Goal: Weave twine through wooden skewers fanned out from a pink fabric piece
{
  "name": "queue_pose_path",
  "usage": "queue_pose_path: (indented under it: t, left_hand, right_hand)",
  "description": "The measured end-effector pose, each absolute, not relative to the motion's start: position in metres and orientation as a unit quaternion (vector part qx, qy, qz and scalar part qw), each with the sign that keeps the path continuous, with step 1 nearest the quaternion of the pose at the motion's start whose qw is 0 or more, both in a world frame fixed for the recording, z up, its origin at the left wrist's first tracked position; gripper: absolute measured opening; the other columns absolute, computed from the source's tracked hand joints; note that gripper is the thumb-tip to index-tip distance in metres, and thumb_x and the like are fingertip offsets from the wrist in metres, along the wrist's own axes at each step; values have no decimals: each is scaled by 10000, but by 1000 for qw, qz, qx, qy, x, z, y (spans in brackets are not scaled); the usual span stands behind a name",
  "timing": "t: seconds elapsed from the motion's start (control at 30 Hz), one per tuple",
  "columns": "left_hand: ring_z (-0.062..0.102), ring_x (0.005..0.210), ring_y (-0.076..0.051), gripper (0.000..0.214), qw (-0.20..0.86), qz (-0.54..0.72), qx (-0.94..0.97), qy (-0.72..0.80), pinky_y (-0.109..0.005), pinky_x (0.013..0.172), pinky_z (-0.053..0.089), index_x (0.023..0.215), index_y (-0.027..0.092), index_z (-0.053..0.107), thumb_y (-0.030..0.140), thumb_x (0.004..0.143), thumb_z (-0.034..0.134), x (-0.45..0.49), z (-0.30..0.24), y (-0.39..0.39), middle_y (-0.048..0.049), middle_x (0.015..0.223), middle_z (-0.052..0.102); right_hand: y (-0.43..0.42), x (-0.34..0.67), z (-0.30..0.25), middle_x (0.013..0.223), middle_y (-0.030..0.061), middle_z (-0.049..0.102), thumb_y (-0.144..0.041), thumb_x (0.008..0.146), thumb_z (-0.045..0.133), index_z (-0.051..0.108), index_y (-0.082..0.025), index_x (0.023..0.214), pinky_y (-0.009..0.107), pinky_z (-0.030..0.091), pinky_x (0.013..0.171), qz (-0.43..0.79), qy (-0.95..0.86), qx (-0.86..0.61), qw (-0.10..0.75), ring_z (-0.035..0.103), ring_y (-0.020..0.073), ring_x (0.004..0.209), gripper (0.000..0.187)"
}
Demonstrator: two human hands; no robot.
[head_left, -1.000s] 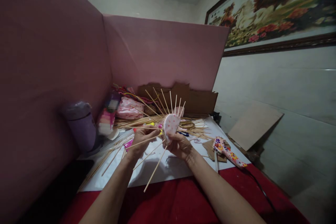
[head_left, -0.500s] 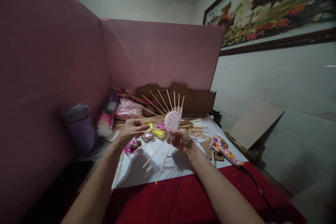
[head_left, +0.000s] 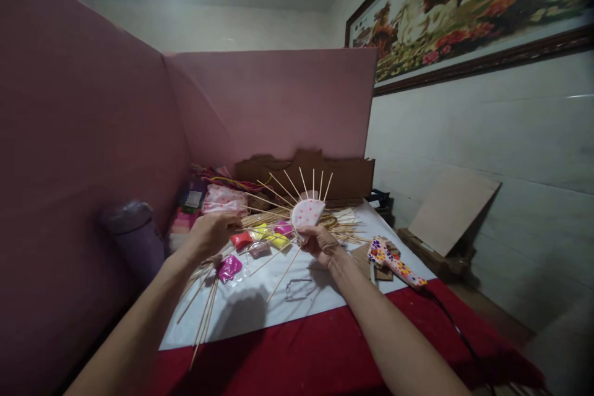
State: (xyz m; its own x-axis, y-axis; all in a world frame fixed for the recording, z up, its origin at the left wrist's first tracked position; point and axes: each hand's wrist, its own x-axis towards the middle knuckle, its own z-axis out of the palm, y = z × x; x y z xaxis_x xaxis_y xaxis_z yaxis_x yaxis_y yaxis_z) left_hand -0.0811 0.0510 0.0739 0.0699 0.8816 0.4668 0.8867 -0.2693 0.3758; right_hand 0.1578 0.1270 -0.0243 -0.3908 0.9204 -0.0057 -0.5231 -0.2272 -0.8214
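Note:
My right hand [head_left: 320, 244] grips the lower edge of a half-round piece [head_left: 307, 213] covered in white fabric with pink dots. Thin wooden sticks [head_left: 288, 267] fan out from this piece, upward, to the left and downward. My left hand [head_left: 216, 232] is closed at the outer end of a stick that points left from the piece; its fingertips are partly hidden. Below the hands, small packets in red [head_left: 241, 240], yellow [head_left: 279, 240] and magenta [head_left: 229, 268] lie on the white sheet [head_left: 250, 315].
A flower-patterned glue gun [head_left: 394, 263] with a black cord rests on cardboard at the right. Loose sticks [head_left: 204, 315] lie at the front left. A purple container [head_left: 134, 235] stands at the left, dotted fabric [head_left: 225, 199] and cardboard [head_left: 343, 176] at the back.
My left hand has shifted left, out toward the stick's end. The dotted piece has turned slightly in my right hand. The camera view has shifted too.

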Motion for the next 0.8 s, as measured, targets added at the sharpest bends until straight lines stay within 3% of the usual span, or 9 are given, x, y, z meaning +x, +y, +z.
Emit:
queue_pose_path:
  t: [0.07,0.17,0.3,0.57,0.8]
  left_hand:
    - [570,653,-183,82,33,-269,-760,-591,-241,556,324,643,275,705,302,657,628,-83,81,50,-16,699,688]
    - [586,672,-203,150,109,-215,-757,-608,-250,548,316,723,285,717,330,708,574,-83,89,50,-33,733,700]
    - [563,585,-194,178,156,-218,-726,-633,-256,511,287,693,253,717,375,702,587,-81,93,51,-41,641,676]
    - [558,517,-160,236,-226,-510,-633,-537,-251,482,407,631,162,719,343,485,761,-80,70,60,-45,561,652]
    - [488,416,-104,264,-317,-523,-610,-504,-220,404,374,641,113,717,335,507,765,-63,33,72,-51,505,622]
  right_hand:
    - [128,160,-25,922,56,608,-265,816,573,565,-118,998,297,498,638,733,-393,-262,489,589,139,733,234]
    - [127,162,-24,610,-2,602,-146,637,696,595,-109,775,206,395,442,725,-409,-260,490,491,76,461,175]
    - [122,164,-19,492,-35,567,-94,512,714,584,-129,701,190,307,381,729,-431,-243,472,433,63,388,232]
    - [114,168,-12,579,-31,605,-104,528,688,592,-145,785,189,336,411,783,-417,-158,433,469,67,437,277]
    - [106,166,-12,670,4,638,-116,560,672,596,-129,826,201,400,487,802,-424,-120,404,546,93,529,277]
